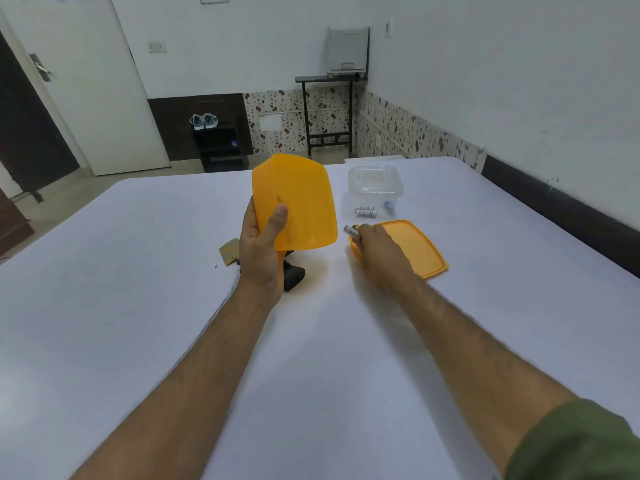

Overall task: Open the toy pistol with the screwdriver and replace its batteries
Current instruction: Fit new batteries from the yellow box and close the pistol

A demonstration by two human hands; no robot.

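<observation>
An orange container (298,202) is gripped, raised and tilted, by the left hand (259,244), largely hiding the dark toy pistol (293,277) on the table (138,271). A battery (350,230) is pinched by the right hand (377,251) over an orange lid (419,251); behind it stands a clear box (375,181) beside spare batteries (365,211).

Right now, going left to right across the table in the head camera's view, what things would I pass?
Small tan cover plate → left hand holding the orange container → right hand pinching a battery → orange lid.
</observation>
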